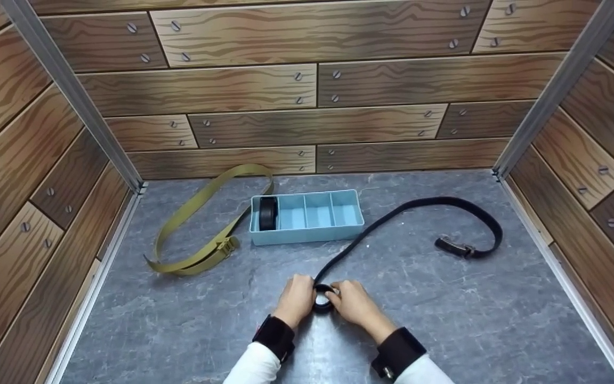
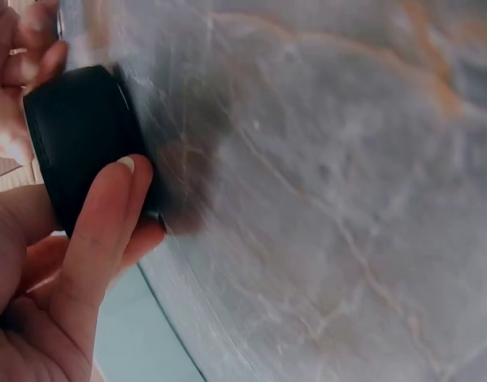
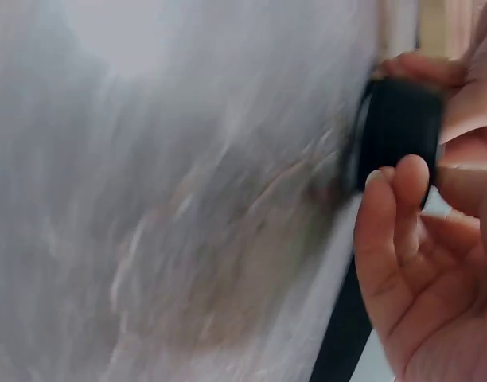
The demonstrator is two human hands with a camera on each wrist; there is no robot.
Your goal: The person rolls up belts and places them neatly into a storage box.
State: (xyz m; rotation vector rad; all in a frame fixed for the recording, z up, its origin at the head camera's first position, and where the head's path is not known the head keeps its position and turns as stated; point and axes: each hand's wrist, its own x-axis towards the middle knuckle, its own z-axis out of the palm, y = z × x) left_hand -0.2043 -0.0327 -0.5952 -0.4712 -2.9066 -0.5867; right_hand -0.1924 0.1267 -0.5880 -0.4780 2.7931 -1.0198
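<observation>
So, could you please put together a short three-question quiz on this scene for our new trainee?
1. Which compartment of the blue tray holds the black roll?
A) the leftmost
B) the second from the left
C) the rightmost

2. True or false: only the left hand is holding the coiled end of the black belt.

3. Fill the gap: the strap lying to the left of the tray is ____ in colour.

Key:
1. A
2. False; the fingers of the right hand hold it too.
3. Olive green
</observation>
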